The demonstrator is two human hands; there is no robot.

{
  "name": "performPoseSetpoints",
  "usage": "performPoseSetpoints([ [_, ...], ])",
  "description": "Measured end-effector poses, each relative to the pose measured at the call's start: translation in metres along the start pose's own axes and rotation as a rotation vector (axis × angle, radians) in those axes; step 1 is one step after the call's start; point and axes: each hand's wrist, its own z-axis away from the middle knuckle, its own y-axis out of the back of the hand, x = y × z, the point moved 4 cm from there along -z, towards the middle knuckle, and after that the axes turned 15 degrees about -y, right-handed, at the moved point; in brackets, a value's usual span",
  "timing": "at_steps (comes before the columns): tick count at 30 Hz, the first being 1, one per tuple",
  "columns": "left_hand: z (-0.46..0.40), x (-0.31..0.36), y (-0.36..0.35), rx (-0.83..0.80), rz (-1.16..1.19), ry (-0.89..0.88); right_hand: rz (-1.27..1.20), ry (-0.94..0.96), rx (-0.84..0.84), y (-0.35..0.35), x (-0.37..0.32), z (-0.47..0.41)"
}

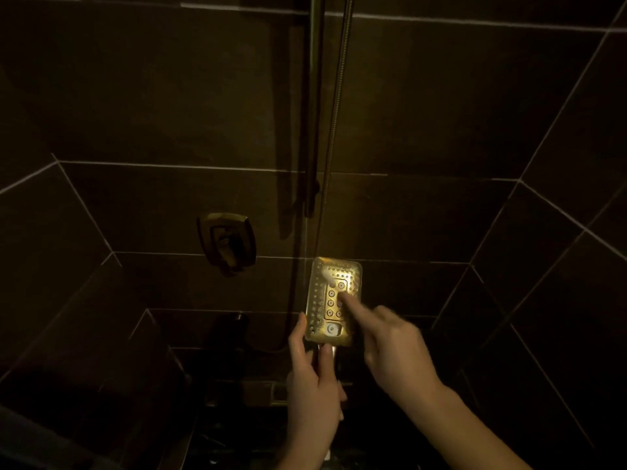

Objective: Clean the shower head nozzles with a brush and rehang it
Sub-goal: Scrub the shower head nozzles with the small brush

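A rectangular shower head faces me, its nozzle plate lit yellow in the dark stall. My left hand is wrapped around its handle just below the plate and holds it upright. My right hand comes in from the right with the index finger stretched over the plate. It grips a small brush whose pale bristled tip rests on the nozzles near the plate's upper left. Most of the brush handle is hidden under the finger.
A metal hose rises from behind the shower head beside a vertical slide bar on the dark tiled wall. A wall valve handle sits to the left. Dark bottles stand on a ledge below.
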Motion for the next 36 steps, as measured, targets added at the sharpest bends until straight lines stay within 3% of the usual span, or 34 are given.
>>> performPoseSetpoints([
  [2, -0.001, -0.002, -0.001, -0.01, 0.001, 0.004, 0.042, 0.059, 0.014, -0.005, -0.004, 0.01],
  [5, -0.002, -0.002, -0.002, -0.026, -0.015, -0.018, 0.024, -0.123, 0.131, 0.008, 0.012, -0.003],
  [10, -0.003, -0.005, 0.002, -0.029, -0.019, -0.009, 0.028, 0.056, -0.031, -0.009, -0.009, 0.014],
  [14, -0.006, 0.001, 0.003, -0.022, -0.01, -0.037, -0.182, -0.25, 0.114, 0.004, 0.02, -0.001],
  [19, -0.01, 0.003, 0.012, -0.022, -0.003, -0.052, -0.086, -0.068, -0.016, -0.011, -0.001, 0.023],
  [23, -0.011, 0.006, 0.015, -0.033, -0.022, -0.06, -0.102, -0.211, 0.105, 0.001, 0.016, 0.001],
  [27, -0.014, 0.004, 0.018, -0.035, -0.015, -0.042, -0.032, -0.028, -0.018, -0.009, -0.002, 0.012],
  [31, -0.016, 0.008, 0.018, -0.047, -0.03, -0.054, -0.057, -0.19, 0.121, 0.006, 0.014, -0.004],
  [36, -0.02, 0.009, 0.017, -0.041, -0.023, -0.049, 0.027, 0.044, -0.023, -0.014, -0.009, 0.019],
])
